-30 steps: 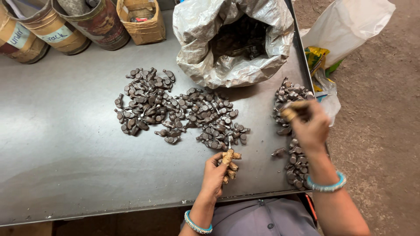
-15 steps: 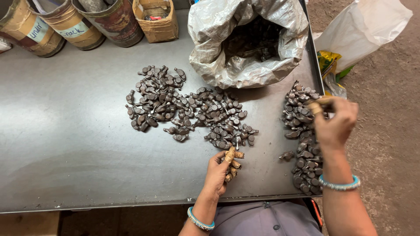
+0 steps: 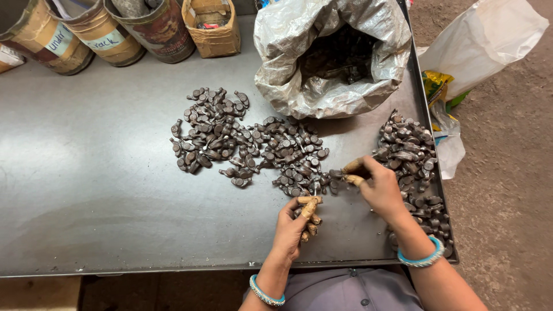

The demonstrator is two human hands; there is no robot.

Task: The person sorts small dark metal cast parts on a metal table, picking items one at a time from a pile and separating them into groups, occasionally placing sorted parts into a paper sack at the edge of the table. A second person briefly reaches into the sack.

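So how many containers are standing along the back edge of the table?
4: three round cans at the back left, one at the corner, one beside it, one darker, then a small box. The open sack stands farther right; others may be out of frame.

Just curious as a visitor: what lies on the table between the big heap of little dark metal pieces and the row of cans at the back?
Nothing; the head view shows bare grey table between the heap and the cans.

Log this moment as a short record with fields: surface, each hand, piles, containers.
surface: grey metal table
left hand: fingers taped, pinching a small dark metal part
right hand: fingers taped, reaching into the middle pile
piles: middle pile; right pile along the table's right edge
containers: open silver bag of parts; taped tins; small box
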